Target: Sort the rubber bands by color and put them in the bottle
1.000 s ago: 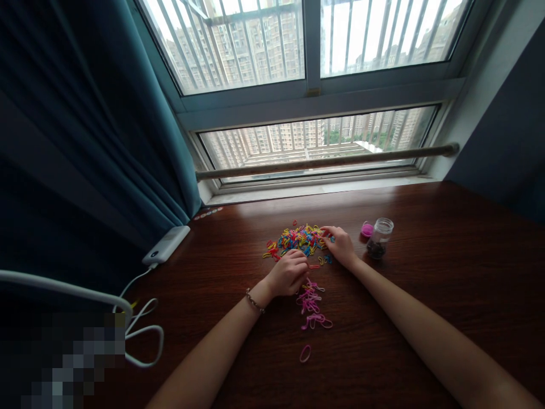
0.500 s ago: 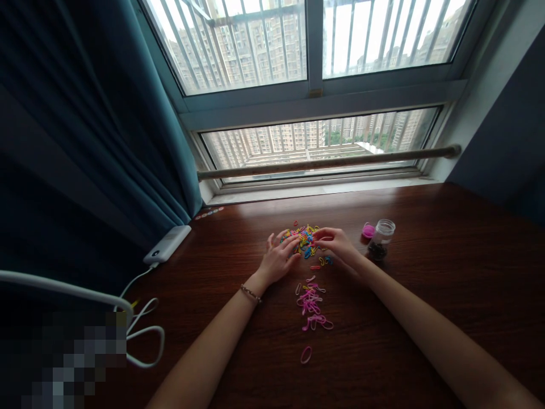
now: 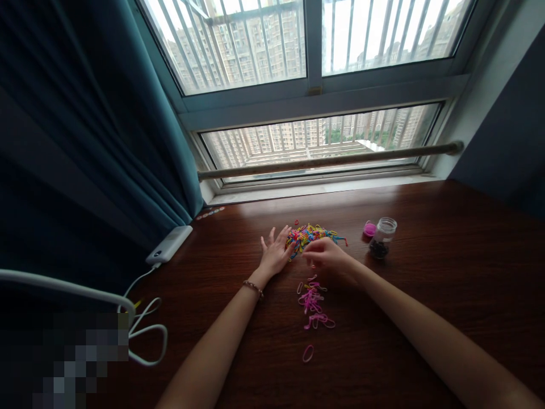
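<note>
A pile of small multicoloured rubber bands (image 3: pixel 313 232) lies on the dark wooden table (image 3: pixel 426 244). My left hand (image 3: pixel 276 250) rests at the pile's left edge, its fingers spread and nothing in it. Over the near side of the pile is my right hand (image 3: pixel 326 253), its fingertips pinched together; whatever they hold is too small to make out. Nearer to me lies a loose group of pink bands (image 3: pixel 313 300), with a few more pink ones (image 3: pixel 319 322) below it and a single pink band (image 3: pixel 308 353) nearest.
A clear jar (image 3: pixel 383 238) with dark contents stands right of the pile, beside a pink lid (image 3: pixel 369 229). On the left are a white power strip (image 3: pixel 169 245), a white cable (image 3: pixel 164 341) and a blue curtain (image 3: pixel 162 142). A window sill borders the far edge.
My right hand has moved left and slightly nearer to me, its fingers now pinched. The pile reaches farther right than before. My left hand's fingers are more spread, a little to the left.
</note>
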Demonstrator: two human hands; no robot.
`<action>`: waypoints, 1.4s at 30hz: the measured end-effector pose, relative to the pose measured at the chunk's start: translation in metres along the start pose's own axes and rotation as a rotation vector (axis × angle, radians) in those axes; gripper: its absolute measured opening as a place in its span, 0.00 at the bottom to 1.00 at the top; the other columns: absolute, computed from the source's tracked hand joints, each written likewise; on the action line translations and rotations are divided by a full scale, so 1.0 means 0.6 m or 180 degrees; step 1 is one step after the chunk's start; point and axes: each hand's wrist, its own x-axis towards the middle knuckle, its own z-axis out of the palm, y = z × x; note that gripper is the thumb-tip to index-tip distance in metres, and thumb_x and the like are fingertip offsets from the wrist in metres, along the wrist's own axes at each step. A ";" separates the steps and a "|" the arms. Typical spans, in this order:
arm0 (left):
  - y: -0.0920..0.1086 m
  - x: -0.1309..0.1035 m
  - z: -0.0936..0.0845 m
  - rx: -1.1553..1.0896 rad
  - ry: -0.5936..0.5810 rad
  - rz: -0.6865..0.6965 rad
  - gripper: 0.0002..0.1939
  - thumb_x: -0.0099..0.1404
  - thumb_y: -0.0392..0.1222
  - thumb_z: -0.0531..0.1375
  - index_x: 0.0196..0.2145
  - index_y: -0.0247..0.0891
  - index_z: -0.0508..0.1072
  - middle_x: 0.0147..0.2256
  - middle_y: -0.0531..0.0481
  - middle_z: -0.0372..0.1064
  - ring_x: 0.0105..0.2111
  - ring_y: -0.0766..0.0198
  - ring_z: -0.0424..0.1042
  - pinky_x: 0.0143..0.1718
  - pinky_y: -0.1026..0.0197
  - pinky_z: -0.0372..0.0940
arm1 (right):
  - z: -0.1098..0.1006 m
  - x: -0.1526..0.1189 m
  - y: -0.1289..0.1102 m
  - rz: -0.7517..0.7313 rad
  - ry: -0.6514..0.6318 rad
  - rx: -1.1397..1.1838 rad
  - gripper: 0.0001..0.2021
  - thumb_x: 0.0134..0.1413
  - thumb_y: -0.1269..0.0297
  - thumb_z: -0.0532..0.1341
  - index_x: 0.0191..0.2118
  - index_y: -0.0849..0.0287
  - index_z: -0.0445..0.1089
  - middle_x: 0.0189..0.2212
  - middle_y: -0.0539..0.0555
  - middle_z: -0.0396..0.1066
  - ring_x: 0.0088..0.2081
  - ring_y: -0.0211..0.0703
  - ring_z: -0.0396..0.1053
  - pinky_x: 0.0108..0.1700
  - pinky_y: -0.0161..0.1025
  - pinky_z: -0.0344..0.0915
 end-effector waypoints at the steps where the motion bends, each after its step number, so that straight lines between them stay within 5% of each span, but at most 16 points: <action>1: -0.001 0.001 0.001 0.0011 -0.0052 0.0004 0.25 0.62 0.57 0.43 0.57 0.55 0.50 0.58 0.54 0.49 0.60 0.47 0.36 0.52 0.31 0.31 | -0.008 0.004 0.009 -0.0129 0.0646 -0.0141 0.15 0.48 0.55 0.57 0.31 0.63 0.71 0.21 0.51 0.70 0.20 0.35 0.64 0.22 0.31 0.60; 4: -0.003 0.004 0.004 0.0034 -0.0200 0.0005 0.23 0.63 0.57 0.41 0.55 0.57 0.53 0.58 0.55 0.49 0.59 0.46 0.35 0.51 0.29 0.29 | -0.035 0.010 0.036 -0.0293 0.2286 -0.0817 0.13 0.51 0.59 0.54 0.33 0.61 0.71 0.27 0.55 0.72 0.27 0.41 0.68 0.30 0.35 0.63; 6: -0.003 0.005 0.005 0.0029 -0.0244 0.0005 0.23 0.63 0.57 0.41 0.55 0.58 0.54 0.58 0.56 0.49 0.59 0.46 0.36 0.50 0.28 0.29 | -0.049 0.010 0.052 -0.0331 0.2678 -0.1307 0.12 0.52 0.62 0.52 0.34 0.61 0.71 0.31 0.56 0.72 0.32 0.44 0.68 0.35 0.39 0.63; 11: -0.001 0.002 0.001 -0.0064 -0.0228 0.0013 0.22 0.63 0.56 0.41 0.54 0.57 0.55 0.57 0.55 0.51 0.59 0.47 0.36 0.51 0.29 0.28 | -0.060 0.008 0.077 -0.0448 0.2528 -0.2111 0.12 0.51 0.69 0.51 0.37 0.61 0.70 0.36 0.57 0.71 0.41 0.47 0.65 0.46 0.44 0.59; 17: -0.003 0.000 -0.002 -0.0225 -0.0068 0.0051 0.19 0.64 0.53 0.42 0.49 0.53 0.61 0.53 0.54 0.58 0.57 0.49 0.44 0.51 0.30 0.33 | -0.057 0.011 0.086 -0.0401 0.2364 -0.2189 0.12 0.51 0.71 0.51 0.38 0.62 0.70 0.37 0.57 0.71 0.42 0.46 0.64 0.47 0.43 0.58; 28: -0.014 0.000 -0.009 -0.0720 0.0646 0.0549 0.13 0.63 0.42 0.49 0.43 0.40 0.69 0.43 0.46 0.65 0.47 0.59 0.60 0.51 0.51 0.54 | -0.059 0.012 0.087 -0.0398 0.2393 -0.2232 0.12 0.50 0.72 0.51 0.35 0.62 0.70 0.36 0.57 0.71 0.40 0.46 0.64 0.46 0.43 0.59; 34: -0.024 -0.002 -0.006 -0.1054 0.1172 0.0270 0.07 0.60 0.35 0.53 0.33 0.37 0.71 0.35 0.47 0.68 0.38 0.62 0.66 0.43 0.58 0.62 | -0.062 0.013 0.093 -0.0310 0.2421 -0.2108 0.13 0.49 0.73 0.50 0.37 0.62 0.71 0.36 0.57 0.71 0.40 0.46 0.65 0.46 0.43 0.59; 42: -0.027 -0.003 -0.006 -0.1170 0.1186 0.0112 0.07 0.57 0.35 0.55 0.34 0.38 0.71 0.33 0.48 0.69 0.35 0.62 0.68 0.39 0.59 0.63 | -0.062 0.020 0.111 -0.0526 0.2116 -0.2228 0.15 0.49 0.74 0.51 0.41 0.60 0.70 0.42 0.56 0.70 0.47 0.47 0.59 0.50 0.48 0.55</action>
